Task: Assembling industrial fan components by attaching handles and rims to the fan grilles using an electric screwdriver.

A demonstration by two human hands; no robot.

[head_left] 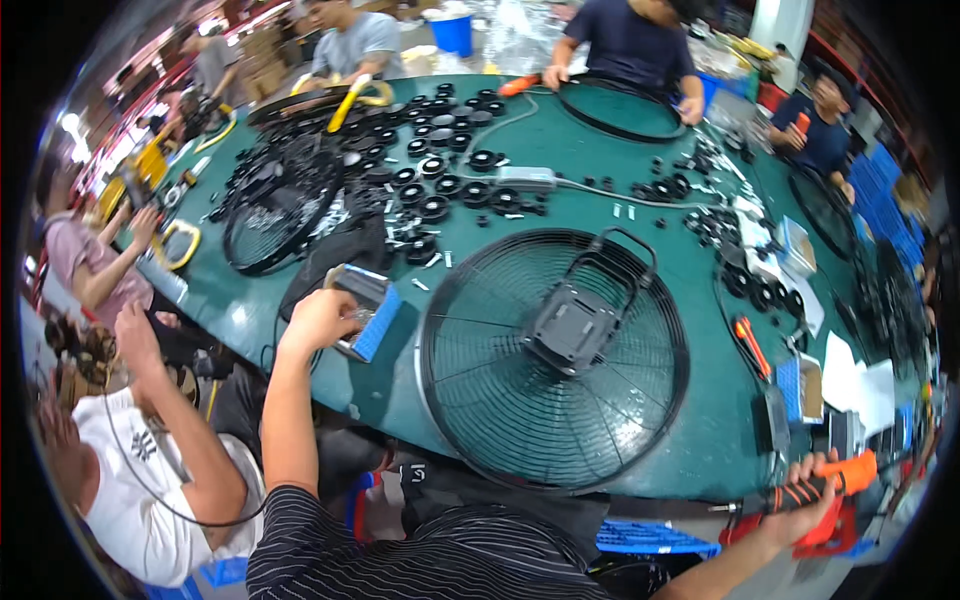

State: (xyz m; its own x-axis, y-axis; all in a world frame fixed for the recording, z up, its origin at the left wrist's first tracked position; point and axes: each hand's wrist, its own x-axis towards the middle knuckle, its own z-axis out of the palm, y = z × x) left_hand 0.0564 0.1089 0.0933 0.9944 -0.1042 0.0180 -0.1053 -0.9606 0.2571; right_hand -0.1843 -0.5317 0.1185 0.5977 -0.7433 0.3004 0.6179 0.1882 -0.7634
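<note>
My left hand [322, 322] reaches into a small blue-sided box [378, 322], its fingers curled together over the small contents; what they grip, if anything, is too small to make out. Low at the right, my right hand [800, 500] is wrapped round an orange and black electric screwdriver [850, 474], its bit pointing left. Between my hands a large round black fan grille [480, 400] lies flat on the green table [385, 410]. A black motor housing with a looped handle [572, 326] sits on the grille, right of its centre.
Black knobs [433, 208] and loose screws spread beyond the grille, with another grille [240, 240] at the left. A grey cable with an inline box [526, 178] crosses the table. Another small box [808, 390] and an orange tool [750, 345] lie right. Co-workers sit around; one in white [150, 480] is close left.
</note>
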